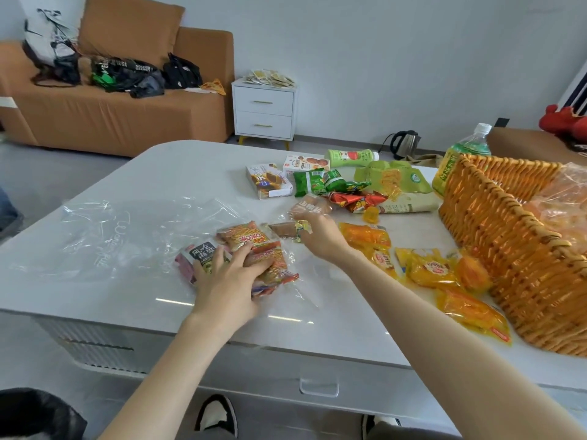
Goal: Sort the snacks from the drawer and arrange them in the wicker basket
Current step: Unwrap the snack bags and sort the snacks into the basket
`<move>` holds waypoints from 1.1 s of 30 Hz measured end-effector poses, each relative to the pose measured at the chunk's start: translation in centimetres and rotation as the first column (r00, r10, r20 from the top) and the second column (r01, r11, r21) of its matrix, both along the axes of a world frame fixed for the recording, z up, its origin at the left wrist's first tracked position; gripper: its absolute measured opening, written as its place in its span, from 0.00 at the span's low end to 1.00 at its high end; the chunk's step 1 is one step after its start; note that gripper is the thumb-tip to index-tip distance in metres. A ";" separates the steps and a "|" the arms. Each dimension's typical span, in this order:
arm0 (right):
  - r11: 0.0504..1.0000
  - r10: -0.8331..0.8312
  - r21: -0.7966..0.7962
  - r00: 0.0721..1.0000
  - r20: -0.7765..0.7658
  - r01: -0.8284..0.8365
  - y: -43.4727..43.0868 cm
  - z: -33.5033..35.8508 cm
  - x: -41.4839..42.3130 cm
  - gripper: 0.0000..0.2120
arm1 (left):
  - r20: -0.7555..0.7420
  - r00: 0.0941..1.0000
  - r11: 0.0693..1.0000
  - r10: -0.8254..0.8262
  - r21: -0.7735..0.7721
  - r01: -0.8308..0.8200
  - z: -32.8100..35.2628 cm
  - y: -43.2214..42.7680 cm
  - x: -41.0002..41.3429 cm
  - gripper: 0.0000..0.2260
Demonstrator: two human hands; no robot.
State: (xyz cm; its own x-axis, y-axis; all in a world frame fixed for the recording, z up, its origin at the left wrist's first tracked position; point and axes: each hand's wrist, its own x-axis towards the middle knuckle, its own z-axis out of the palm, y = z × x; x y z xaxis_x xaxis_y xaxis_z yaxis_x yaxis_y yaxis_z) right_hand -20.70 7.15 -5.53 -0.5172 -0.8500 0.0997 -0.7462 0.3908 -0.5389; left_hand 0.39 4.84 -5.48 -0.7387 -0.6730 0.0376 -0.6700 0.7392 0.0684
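Shows sorting midway, basket filling seemingly hardly begun. Left hand [227, 277] grip released, flat on packet pile [251, 239] at 6 o'clock of surface [190, 173]; right hand [320, 233] grip pinching brown snack stick [282, 230]. Yellow packets [428, 268] grouped at 4 o'clock beside wicker basket [508, 242], 3 o'clock.

Bright daylight, tabletop [203, 173] glare, fisheye edges.

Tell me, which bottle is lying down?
The light green bottle lies on its side on the table; the white-capped bottle behind the wicker basket stands upright.

Glossy table [178, 173], woven wicker basket [495, 236]
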 end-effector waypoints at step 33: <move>0.973 -0.103 0.229 0.833 0.544 -0.030 14.8 3.6 1.8 0.18 | -0.070 0.991 0.936 0.117 0.340 -0.087 1.3 4.3 -5.7 0.37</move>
State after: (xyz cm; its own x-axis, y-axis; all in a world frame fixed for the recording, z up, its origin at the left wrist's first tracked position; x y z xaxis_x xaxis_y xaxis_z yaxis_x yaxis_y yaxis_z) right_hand -18.85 21.96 -1.98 -0.4605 -0.7946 -0.3956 -0.3348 0.5683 -0.7517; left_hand -5.30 9.12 -4.13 -0.6692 -0.7293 -0.1421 -0.7208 0.5908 0.3625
